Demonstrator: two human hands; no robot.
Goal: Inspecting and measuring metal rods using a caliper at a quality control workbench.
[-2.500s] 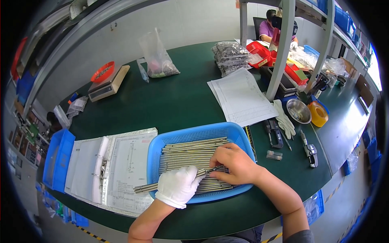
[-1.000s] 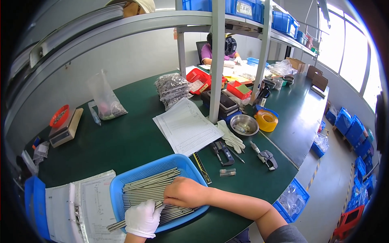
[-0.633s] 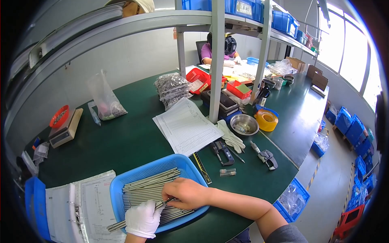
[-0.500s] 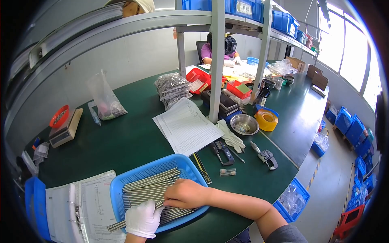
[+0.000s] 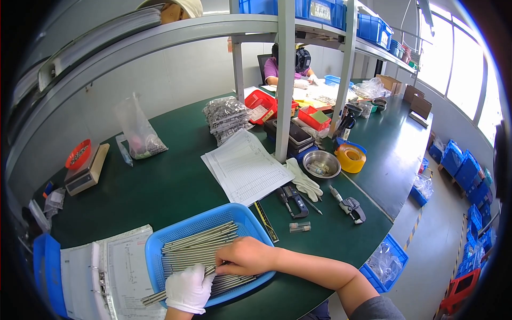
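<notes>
A blue perforated basket (image 5: pixel 248 210) holds many thin metal rods (image 5: pixel 186 246) lying side by side. My left hand (image 5: pixel 188 288), in a white glove, is closed around a few rods, whose ends (image 5: pixel 154 297) stick out past the basket's near left rim. Above the basket, my bare right hand (image 5: pixel 245 256) has its fingers curled and pinched at the other end of those rods, close to my left thumb. The right fingertips are partly hidden.
An open ring binder (image 5: pixel 125 266) lies left of the basket. Beyond are paper sheets (image 5: pixel 248 165), a digital micrometer (image 5: pixel 293 201), another micrometer (image 5: pixel 349 205), a white glove (image 5: pixel 305 178), a metal bowl (image 5: pixel 321 163) and a scale (image 5: pixel 88 169). A shelf post (image 5: pixel 286 80) rises mid-table; a co-worker (image 5: pixel 272 69) sits behind.
Almost nothing differs. My right hand has shifted very slightly at the rod ends, while my left hand keeps its grip in the same place.
</notes>
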